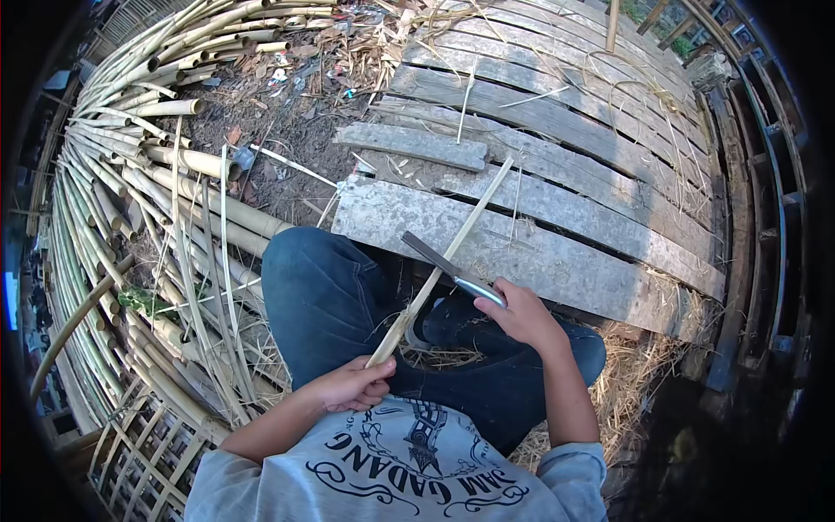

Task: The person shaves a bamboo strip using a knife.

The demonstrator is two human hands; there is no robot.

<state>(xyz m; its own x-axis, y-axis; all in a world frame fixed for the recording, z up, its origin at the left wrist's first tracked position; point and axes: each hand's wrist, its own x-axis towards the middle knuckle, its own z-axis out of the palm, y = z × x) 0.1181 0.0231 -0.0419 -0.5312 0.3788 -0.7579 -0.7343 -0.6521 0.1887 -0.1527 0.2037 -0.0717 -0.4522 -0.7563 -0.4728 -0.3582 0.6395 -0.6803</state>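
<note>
My left hand [358, 383] is closed around the lower end of a pale bamboo strip [470, 222], close to my shirt. The strip slants up and to the right, its far end over the wooden planks. In my right hand [519, 315] is a knife [477, 289] with a shiny, silvery handle. Its dark blade points up and left and crosses the strip about midway; whether the edge touches the strip, I cannot tell. A rough, frayed spot shows on the strip between the blade and my left hand. My crossed legs in jeans lie beneath both hands.
A weathered plank platform [557, 270] stretches ahead, with a loose board [409, 145] and thin slivers on it. Bamboo poles [96, 200] are piled at the left, above a woven bamboo lattice [143, 457]. Straw-like shavings [639, 383] lie at the right.
</note>
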